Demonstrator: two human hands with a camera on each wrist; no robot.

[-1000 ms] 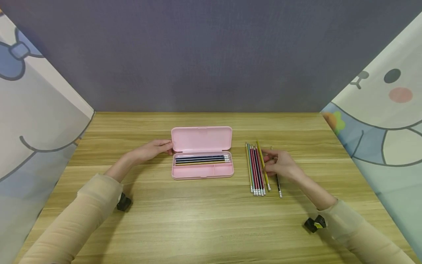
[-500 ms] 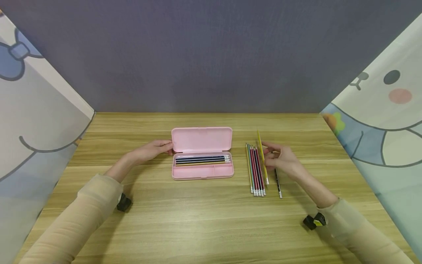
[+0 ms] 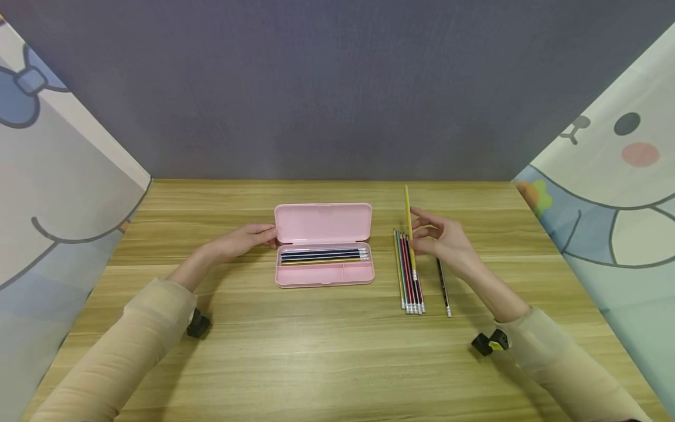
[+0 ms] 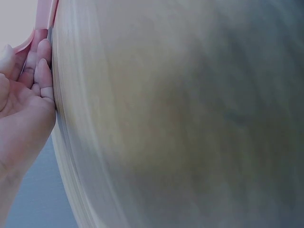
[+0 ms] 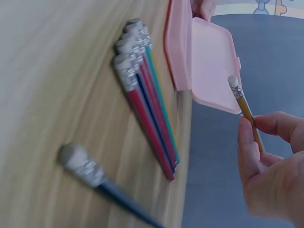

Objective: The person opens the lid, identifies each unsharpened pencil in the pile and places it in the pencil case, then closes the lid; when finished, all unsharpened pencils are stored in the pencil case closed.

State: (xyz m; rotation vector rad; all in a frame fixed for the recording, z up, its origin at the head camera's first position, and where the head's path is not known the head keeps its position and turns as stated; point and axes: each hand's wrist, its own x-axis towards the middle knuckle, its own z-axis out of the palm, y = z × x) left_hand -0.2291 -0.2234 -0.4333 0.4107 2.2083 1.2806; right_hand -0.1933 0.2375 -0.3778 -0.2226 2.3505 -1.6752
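Observation:
My right hand (image 3: 443,237) pinches a yellow pencil (image 3: 408,214) between thumb and fingers, held above the table with its white eraser end toward me. In the right wrist view the same pencil (image 5: 246,110) stands off the wood. Beneath it lies a row of several coloured pencils (image 3: 405,275), erasers toward me. To their right is one dark pencil (image 3: 444,287). A pink pencil case (image 3: 311,275) lies with its lid raised, several dark pencils and a yellow one in its back compartment. At its left side my left hand (image 3: 245,239) grips the lid (image 3: 323,223) by the edge.
The wooden table (image 3: 316,351) meets a dark grey panel (image 3: 332,88) at the back. Printed cartoon walls (image 3: 606,234) flank it on both sides. The case's two front compartments hold no pencils.
The right hand has lifted the yellow pencil from beside the row and carried it up, away from me and slightly left. The left hand and the case have stayed in place.

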